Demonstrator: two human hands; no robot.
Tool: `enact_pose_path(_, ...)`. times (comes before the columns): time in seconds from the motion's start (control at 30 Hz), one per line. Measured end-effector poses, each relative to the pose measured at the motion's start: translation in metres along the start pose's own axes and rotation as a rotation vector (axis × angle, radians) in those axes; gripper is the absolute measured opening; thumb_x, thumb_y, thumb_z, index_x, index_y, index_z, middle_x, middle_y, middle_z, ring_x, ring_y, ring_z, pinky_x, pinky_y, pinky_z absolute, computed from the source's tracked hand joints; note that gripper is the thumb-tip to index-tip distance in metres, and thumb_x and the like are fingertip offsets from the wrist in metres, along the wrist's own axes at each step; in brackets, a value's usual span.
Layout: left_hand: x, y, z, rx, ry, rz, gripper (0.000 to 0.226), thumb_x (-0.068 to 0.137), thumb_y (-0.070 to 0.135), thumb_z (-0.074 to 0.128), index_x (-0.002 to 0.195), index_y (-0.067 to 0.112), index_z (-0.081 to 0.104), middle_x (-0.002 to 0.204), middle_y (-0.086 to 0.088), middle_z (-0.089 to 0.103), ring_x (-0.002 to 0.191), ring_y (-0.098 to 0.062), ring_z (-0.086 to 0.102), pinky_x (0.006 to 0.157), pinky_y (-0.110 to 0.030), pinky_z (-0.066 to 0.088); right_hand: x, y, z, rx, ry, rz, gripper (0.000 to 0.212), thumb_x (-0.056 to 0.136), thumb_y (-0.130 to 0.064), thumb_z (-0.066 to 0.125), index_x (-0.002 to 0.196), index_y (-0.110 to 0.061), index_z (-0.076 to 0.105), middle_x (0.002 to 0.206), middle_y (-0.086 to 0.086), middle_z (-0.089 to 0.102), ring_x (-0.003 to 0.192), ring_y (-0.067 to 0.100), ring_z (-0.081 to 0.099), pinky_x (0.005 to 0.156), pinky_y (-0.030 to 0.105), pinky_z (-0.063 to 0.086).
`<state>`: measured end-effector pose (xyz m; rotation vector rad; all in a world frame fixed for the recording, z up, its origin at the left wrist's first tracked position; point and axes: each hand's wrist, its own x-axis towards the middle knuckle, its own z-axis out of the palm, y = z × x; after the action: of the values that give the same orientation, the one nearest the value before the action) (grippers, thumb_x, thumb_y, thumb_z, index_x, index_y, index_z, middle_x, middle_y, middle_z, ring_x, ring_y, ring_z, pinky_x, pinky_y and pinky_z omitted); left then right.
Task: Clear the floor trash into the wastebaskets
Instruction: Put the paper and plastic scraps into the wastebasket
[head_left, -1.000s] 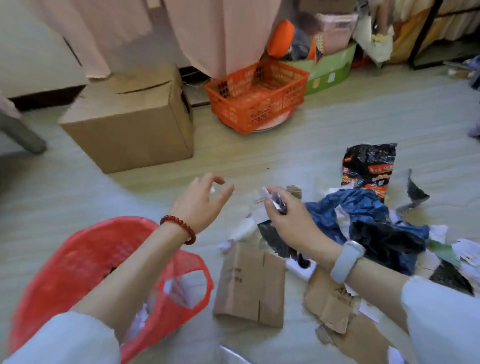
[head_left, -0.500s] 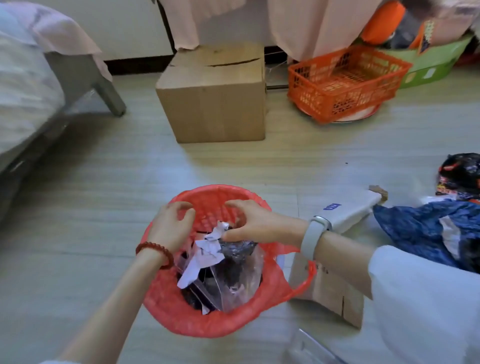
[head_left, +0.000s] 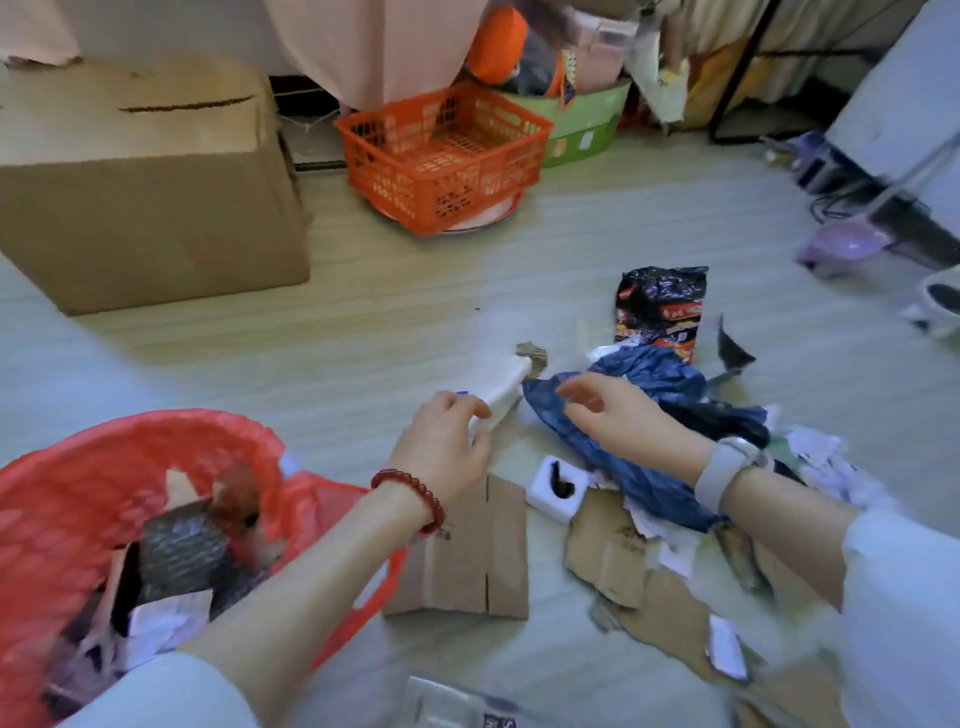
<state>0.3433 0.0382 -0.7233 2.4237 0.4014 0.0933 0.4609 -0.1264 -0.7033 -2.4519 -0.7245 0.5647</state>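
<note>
I am at the pick-up step: my left hand (head_left: 441, 447) has its fingers curled round the near end of the white box (head_left: 501, 392), thumb underneath and fingers over the top, so the grip is closed on it, though the box looks as if it has not left the floor (head_left: 363, 338). My right hand (head_left: 613, 415) hovers just to the right of that grip with its fingers spread and loosely bent, holding nothing; it hangs above the blue bag (head_left: 623, 431), and I cannot tell whether the fingertips brush it. The red wastebasket (head_left: 93, 467) sits down and to the left of the grip, beside my left forearm, already part full of paper and wrappers (there looks to be room for more). Just below the grip lies a flat cardboard piece (head_left: 467, 551), and to its right a small white foam block (head_left: 558, 488); beyond the box's far end sits a scrap of brown card, and farther right the black snack wrapper (head_left: 660, 312). Much litter is left, so I judge the job well short of done. The next move calls for lifting the box clear, swinging it back left over the wastebasket rim and letting go; the box is long, so I would tip it end-first. The right hand could meanwhile close on the blue bag, which is limp and will bunch.
</note>
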Motion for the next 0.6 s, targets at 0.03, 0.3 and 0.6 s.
enact_pose_path(0.03,0.009,0.007,0.017,0.024,-0.061,-0.006,0.03,0.09,0.022,0.046,0.119,0.018,0.053,0.129,-0.005,0.046,0.119,-0.022,0.045,0.098,-0.035,0.039,-0.003,0.031,-0.005,-0.121,0.039,0.042,0.037,0.092,-0.023,0.048,0.129,-0.018,0.047,0.126,0.004,0.053,0.116,0.021,0.049,0.091,0.031,0.042)
enact_pose_path(0.3,0.06,0.022,0.09,0.173,-0.25,0.018,0.035,0.091,0.022,0.045,0.126,0.019,0.046,0.128,-0.005,0.044,0.107,-0.021,0.05,0.078,-0.02,0.031,0.031,0.19,-0.018,-0.485,-0.05,0.369,0.109,0.07,-0.066,0.062,0.137,-0.048,-0.022,0.153,-0.001,-0.026,0.142,0.038,-0.013,0.104,0.069,0.018)
enact_pose_path(0.6,0.067,0.039,0.118,0.13,-0.245,-0.124,0.041,0.091,0.023,0.046,0.131,0.02,0.039,0.134,-0.002,0.039,0.102,-0.014,0.045,0.079,-0.021,0.033,0.044,0.233,0.032,-0.655,-0.011,0.294,0.052,0.084,-0.035,0.059,0.128,-0.021,0.036,0.13,0.012,0.034,0.123,0.031,0.034,0.092,0.051,0.041)
